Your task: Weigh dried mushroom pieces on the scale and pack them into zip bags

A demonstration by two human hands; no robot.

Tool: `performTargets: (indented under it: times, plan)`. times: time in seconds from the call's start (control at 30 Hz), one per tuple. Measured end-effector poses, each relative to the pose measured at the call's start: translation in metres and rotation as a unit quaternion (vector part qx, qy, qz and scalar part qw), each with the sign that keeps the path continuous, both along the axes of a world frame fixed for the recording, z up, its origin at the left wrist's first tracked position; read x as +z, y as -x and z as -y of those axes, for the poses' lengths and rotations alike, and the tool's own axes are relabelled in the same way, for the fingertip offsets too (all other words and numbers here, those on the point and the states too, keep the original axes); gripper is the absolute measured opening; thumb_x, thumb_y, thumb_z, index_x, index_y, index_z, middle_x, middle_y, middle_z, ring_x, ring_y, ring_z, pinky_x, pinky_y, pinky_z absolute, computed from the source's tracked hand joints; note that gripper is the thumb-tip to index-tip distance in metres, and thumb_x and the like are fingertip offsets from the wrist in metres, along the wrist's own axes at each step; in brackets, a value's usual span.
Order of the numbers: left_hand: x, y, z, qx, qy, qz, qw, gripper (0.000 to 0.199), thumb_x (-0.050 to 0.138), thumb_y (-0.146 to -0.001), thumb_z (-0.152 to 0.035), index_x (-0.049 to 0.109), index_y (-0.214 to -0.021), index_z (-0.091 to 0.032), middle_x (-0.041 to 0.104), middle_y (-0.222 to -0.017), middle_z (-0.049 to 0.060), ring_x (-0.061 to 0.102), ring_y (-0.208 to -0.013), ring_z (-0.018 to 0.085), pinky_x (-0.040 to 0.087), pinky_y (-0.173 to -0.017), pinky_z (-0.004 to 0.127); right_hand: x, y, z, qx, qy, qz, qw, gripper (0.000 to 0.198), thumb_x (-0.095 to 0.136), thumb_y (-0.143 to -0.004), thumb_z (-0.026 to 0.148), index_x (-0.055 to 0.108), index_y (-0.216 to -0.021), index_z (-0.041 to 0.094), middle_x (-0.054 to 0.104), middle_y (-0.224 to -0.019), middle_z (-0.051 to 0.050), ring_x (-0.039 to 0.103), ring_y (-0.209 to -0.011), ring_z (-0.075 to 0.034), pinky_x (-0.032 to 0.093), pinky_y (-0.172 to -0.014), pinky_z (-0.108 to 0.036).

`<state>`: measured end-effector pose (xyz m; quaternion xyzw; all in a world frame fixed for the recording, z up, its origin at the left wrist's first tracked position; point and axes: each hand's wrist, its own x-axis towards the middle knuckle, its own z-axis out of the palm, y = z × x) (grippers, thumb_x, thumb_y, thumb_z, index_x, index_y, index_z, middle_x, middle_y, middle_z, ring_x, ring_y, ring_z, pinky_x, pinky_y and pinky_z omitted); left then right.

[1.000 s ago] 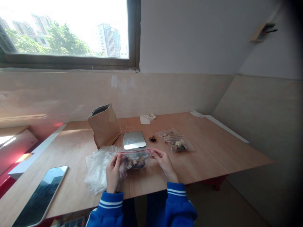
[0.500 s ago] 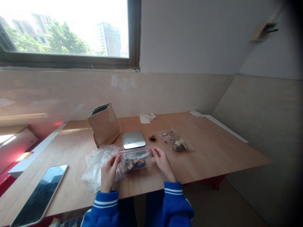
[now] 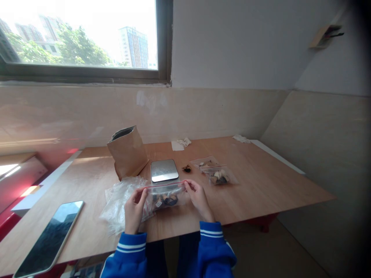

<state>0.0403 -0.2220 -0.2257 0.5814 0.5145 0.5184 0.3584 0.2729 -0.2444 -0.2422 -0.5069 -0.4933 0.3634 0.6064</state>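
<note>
A clear zip bag [image 3: 166, 199] with a red seal strip holds dark and tan dried pieces and a small white packet. My left hand [image 3: 135, 206] pinches the strip near its left end. At the other end, the thumb and fingers of my right hand [image 3: 199, 197] are closed on the strip. Just beyond the bag lies a flat scale [image 3: 164, 170] with a silver top. One loose dried piece [image 3: 186, 168] rests to the scale's right. A pile of clear plastic bags [image 3: 118, 200] spreads beside and partly behind my left hand.
An open brown paper bag [image 3: 129, 152] stands behind the plastic pile. Two filled zip bags, the nearer one [image 3: 222, 177] overlapping the other, lie on the right. A phone [image 3: 50, 239] is at the table's left front. Crumpled tissue [image 3: 184, 143] sits near the wall.
My right hand has shifted slightly left along the strip, and the strip now bows a little. Both hands keep their pinch; the other things stay put.
</note>
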Motion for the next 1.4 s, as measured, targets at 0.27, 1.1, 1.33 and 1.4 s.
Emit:
performTargets:
  times: [0.27, 1.1, 1.33, 1.4]
  plan:
    - [0.008, -0.003, 0.002, -0.068, 0.018, 0.064, 0.995, 0.030, 0.064, -0.076, -0.043, 0.067, -0.091, -0.017, 0.070, -0.094, 0.006, 0.063, -0.093, 0.022, 0.048, -0.089, 0.035, 0.005, 0.001, 0.001, -0.018, -0.018, -0.016, 1.000, 0.033, 0.052, -0.085, 0.048, 0.064, -0.089, 0.018, 0.071, -0.087, -0.008, 0.065, -0.083, -0.021, 0.048, -0.078, -0.032]
    - [0.008, -0.004, 0.003, -0.054, 0.026, 0.080, 0.995, 0.029, 0.066, -0.073, -0.043, 0.063, -0.085, -0.017, 0.067, -0.083, 0.004, 0.063, -0.085, 0.020, 0.049, -0.082, 0.032, 0.009, 0.004, 0.005, 0.016, 0.001, -0.051, 0.999, 0.028, 0.066, -0.074, 0.045, 0.063, -0.085, 0.018, 0.069, -0.086, -0.005, 0.063, -0.086, -0.021, 0.048, -0.082, -0.032]
    - [0.007, -0.010, 0.005, -0.087, 0.050, 0.113, 0.988, 0.032, 0.067, -0.073, -0.040, 0.062, -0.094, -0.016, 0.068, -0.093, 0.006, 0.063, -0.093, 0.022, 0.048, -0.088, 0.035, 0.011, 0.009, 0.009, 0.082, 0.025, -0.113, 0.990, 0.030, 0.066, -0.075, 0.047, 0.059, -0.088, 0.020, 0.071, -0.090, -0.005, 0.065, -0.089, -0.021, 0.049, -0.083, -0.032]
    - [0.007, -0.011, 0.005, -0.091, 0.051, 0.110, 0.988, 0.033, 0.067, -0.073, -0.041, 0.064, -0.093, -0.016, 0.069, -0.092, 0.007, 0.063, -0.092, 0.022, 0.049, -0.087, 0.035, 0.011, 0.009, 0.009, 0.086, 0.022, -0.108, 0.990, 0.031, 0.067, -0.075, 0.046, 0.061, -0.089, 0.020, 0.071, -0.090, -0.006, 0.065, -0.091, -0.022, 0.048, -0.086, -0.034]
